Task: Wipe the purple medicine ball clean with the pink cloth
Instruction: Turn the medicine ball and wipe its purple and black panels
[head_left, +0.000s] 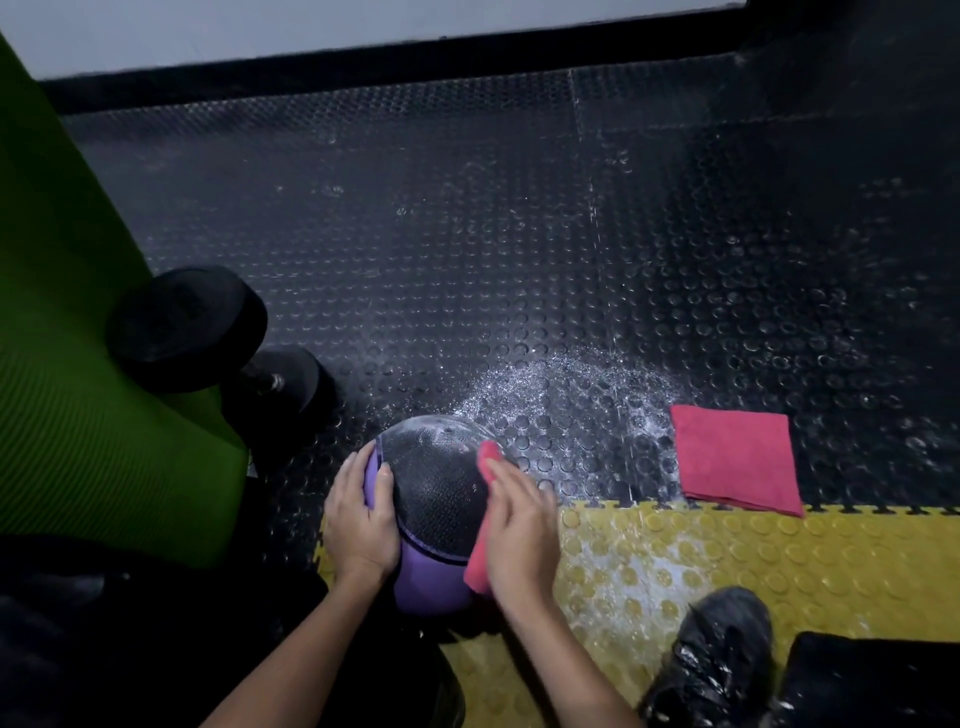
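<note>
Down on the black studded floor, right at the seam where the yellow tile starts, sits the purple medicine ball, and the person is crouched over it with both hands on it. Their left hand cups the ball's left side, thumb up on the black textured panel and fingers wrapped round the purple part. Their right hand lies flat with straight fingers, pressing the pink cloth against the ball's right side.

Right of the ball, well apart, a second folded pink cloth lies on the floor. White powder is scattered just beyond the ball, and some dusts the ball's far edge too. Left of the ball there's a black dumbbell next to a green mat.

Handling-wise, a medicine ball is probably heavy and dense, so it likely won't skid much, but it's round and will want to roll under wiping pressure. The bracing hand opposite the cloth looks like the right idea. The grippy black panel seems the better spot to hold than the smooth purple.
</note>
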